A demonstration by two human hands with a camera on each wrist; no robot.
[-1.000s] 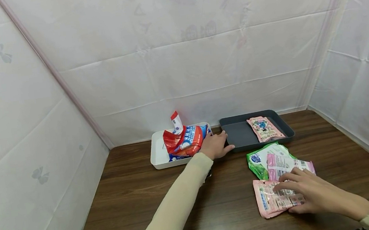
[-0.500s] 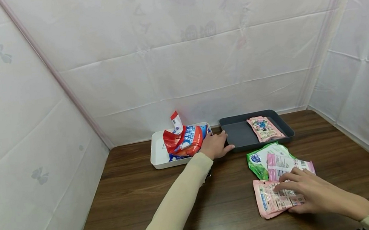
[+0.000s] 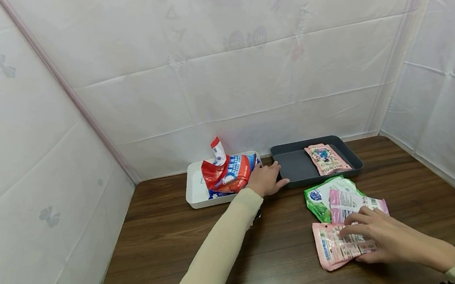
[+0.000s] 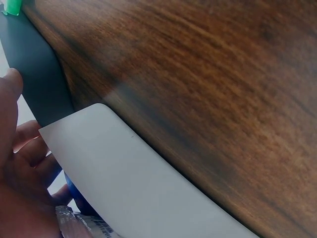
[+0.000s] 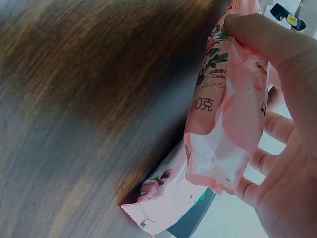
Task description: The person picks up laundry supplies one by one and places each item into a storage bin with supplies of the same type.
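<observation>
My right hand (image 3: 379,235) grips a pink pouch (image 3: 332,248), thumb on one face and fingers on the other. In the right wrist view the pink pouch (image 5: 223,104) shows printed leaves and a crimped lower end. Just beyond it lie a pink-and-white packet (image 3: 358,202) and, partly beneath that, a green-and-white packet (image 3: 318,197). Farther back my left hand (image 3: 264,180) rests with spread fingers between the white tray (image 3: 193,192) and the dark grey tray (image 3: 295,164), beside a red-and-blue bag (image 3: 235,171). The left wrist view shows its fingers at the rim of the white tray (image 4: 124,163).
Another pink packet (image 3: 326,159) lies in the dark tray's right half. A red-and-white strip (image 3: 218,151) stands up from the bag in the white tray. Pale sheeting (image 3: 246,88) rises behind both trays and along the sides of the brown wooden table (image 3: 159,248).
</observation>
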